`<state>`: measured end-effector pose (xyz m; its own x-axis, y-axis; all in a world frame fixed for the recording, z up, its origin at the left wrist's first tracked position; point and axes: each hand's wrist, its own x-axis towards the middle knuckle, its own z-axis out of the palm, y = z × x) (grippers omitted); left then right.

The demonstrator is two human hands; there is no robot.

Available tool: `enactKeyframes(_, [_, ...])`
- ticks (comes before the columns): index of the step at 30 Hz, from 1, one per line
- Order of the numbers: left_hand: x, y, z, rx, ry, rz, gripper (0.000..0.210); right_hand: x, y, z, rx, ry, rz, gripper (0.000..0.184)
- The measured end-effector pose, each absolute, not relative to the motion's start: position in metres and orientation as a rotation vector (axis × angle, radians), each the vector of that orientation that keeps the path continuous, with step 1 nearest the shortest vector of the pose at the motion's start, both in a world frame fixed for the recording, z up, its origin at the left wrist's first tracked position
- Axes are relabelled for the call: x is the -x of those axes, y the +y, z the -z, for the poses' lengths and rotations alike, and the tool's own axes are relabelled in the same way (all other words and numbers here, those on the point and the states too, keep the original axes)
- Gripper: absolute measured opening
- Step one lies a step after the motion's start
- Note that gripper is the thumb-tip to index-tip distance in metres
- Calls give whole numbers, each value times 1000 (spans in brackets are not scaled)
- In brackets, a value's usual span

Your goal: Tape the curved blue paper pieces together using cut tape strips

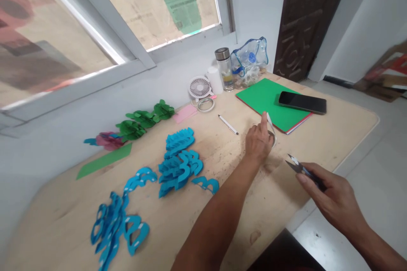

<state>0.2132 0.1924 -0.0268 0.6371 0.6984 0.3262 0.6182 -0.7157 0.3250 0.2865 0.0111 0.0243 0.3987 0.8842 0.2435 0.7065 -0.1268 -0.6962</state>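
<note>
My left hand (259, 142) is closed around a roll of tape (272, 139) at the table's right part. The index finger stretches forward beside a pale loose strip of the tape, near a stack of green paper (260, 97). Much of the roll is hidden by the hand. My right hand (333, 197) grips small thread snips (300, 165) above the table's front edge, their blades apart and pointing toward the left hand. Cut blue paper shapes, some with white patches, lie in a pile (179, 165) left of my forearm and in another pile (111, 228) nearer me.
A phone (302, 102) rests on the green paper. A white pen (228, 124), second tape roll (206, 105), small fan (199, 87), glass bottle (225, 70) and clear bag (249, 57) stand or lie farther back. Green paper leaves (143, 119) line the wall.
</note>
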Motion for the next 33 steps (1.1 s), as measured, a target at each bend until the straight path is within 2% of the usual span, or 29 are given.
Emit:
enactKeyframes(5, [-211,187,22,-2644,1063,-692,89,-281,10,-28,1904,-1369,-265,34])
enactKeyframes(9, [-208,186,10,-2437,1022,-705,70,-276,8,-33,1901,-1365,-243,34])
enactKeyframes(16, [-175,171,-17,-1922,1062,-932,39,-271,3,-34,1893,-1468,-164,33])
enactKeyframes(19, [-140,150,-27,-1774,1049,-937,25,-265,2,-31,1852,-1582,-147,31])
enactKeyframes(23, [-89,121,-43,-1527,966,-841,17,-253,4,-30,1758,-1785,-104,33])
enactKeyframes(33, [-23,91,-68,-1871,891,-835,14,-214,5,-46,1626,-2191,-55,28])
